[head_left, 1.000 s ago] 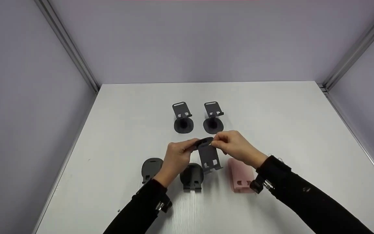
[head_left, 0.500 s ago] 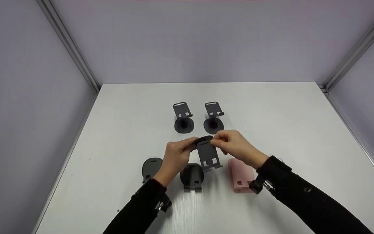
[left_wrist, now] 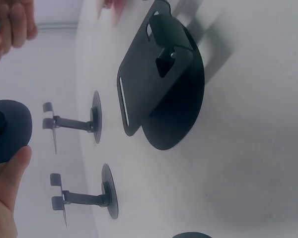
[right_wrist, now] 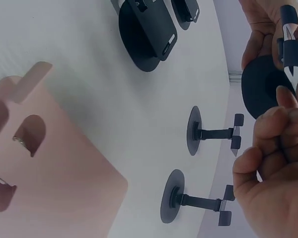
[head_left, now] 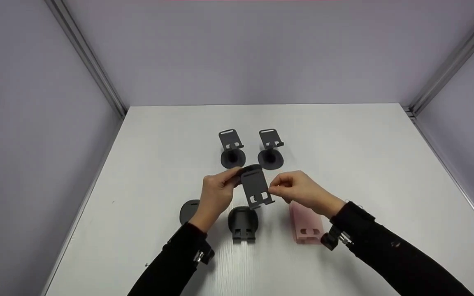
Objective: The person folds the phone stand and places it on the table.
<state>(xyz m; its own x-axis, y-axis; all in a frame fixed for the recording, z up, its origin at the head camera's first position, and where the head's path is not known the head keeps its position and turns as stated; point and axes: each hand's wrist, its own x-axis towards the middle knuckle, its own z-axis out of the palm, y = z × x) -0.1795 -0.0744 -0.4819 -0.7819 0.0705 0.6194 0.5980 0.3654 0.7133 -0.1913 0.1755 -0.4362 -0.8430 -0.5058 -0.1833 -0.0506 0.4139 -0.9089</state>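
Observation:
A dark grey phone stand [head_left: 254, 184] is raised above the table, its slotted plate tilted down. My left hand [head_left: 214, 195] grips it by the round base, which shows in the left wrist view under the thumb [left_wrist: 15, 171]. Curled fingers of my right hand [head_left: 303, 191] pinch the right edge of the plate; the exact contact is partly hidden in the right wrist view. Below the held stand lies a folded dark stand [head_left: 243, 222]. Another folded stand [head_left: 188, 210] sits partly behind the left forearm. A pink folded stand [right_wrist: 59, 163] lies beneath the right hand.
Two unfolded dark phone stands, one on the left [head_left: 231, 140] and one on the right [head_left: 270, 140], stand side by side farther back on the white table [head_left: 159, 144]. Pale walls [head_left: 237, 49] enclose the table at the back and sides.
The held stand has shifted left and slightly up with my left hand. My right hand has slid from the plate's top corner down to its lower right edge.

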